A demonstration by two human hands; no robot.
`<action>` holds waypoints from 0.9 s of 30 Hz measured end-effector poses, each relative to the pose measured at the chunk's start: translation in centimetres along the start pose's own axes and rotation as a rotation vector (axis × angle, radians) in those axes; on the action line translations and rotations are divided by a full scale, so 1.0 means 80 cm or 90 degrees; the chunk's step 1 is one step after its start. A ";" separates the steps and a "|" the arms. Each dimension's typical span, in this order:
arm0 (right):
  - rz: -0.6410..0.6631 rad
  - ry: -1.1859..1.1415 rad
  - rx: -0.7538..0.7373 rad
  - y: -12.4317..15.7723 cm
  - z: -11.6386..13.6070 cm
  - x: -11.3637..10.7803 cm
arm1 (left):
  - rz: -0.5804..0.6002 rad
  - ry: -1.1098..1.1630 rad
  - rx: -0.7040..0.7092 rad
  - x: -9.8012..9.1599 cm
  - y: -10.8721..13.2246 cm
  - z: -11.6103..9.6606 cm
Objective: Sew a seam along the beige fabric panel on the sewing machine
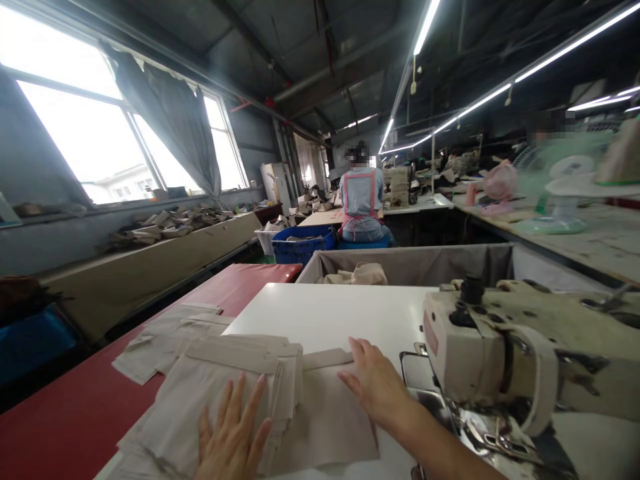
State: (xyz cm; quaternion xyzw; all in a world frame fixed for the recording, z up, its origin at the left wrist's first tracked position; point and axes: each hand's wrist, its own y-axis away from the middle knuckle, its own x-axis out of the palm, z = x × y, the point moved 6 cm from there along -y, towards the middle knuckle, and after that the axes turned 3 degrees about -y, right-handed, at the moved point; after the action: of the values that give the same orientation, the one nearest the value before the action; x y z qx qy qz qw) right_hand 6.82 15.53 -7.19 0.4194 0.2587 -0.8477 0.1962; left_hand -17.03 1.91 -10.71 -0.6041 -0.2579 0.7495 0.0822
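Fabric stack [235, 393]: left hand [233, 437] flat, fingers spread; right hand [375, 383] flat on single piece [325, 420].

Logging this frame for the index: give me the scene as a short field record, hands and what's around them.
left hand: flat on fabric stack, fingers spread
right hand: flat on single fabric piece
surface: white table
right of hands: sewing machine
left: more fabric pieces on red table
behind table: grey bin with cloth
background: seated person, blue crate
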 end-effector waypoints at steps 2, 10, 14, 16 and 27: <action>0.028 0.012 0.022 -0.031 -0.001 0.016 | 0.064 -0.042 -0.019 0.028 -0.023 -0.004; 0.080 0.089 0.110 0.057 -0.028 0.023 | 0.105 -0.029 0.031 0.050 -0.053 0.030; 0.041 0.083 0.143 0.038 -0.019 0.001 | 0.108 -0.026 0.012 0.048 -0.058 0.016; 0.049 0.086 0.145 0.010 -0.012 0.002 | 0.111 -0.034 0.000 0.046 -0.061 0.010; 0.175 0.072 0.077 0.058 0.017 0.009 | 0.092 -0.003 0.019 0.050 -0.056 0.016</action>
State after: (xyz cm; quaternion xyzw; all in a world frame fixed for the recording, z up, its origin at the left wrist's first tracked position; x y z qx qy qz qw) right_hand 8.11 10.97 -8.34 0.5088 0.1576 -0.8021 0.2701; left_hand -20.10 7.10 -11.81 -0.6178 -0.2026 0.7589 0.0367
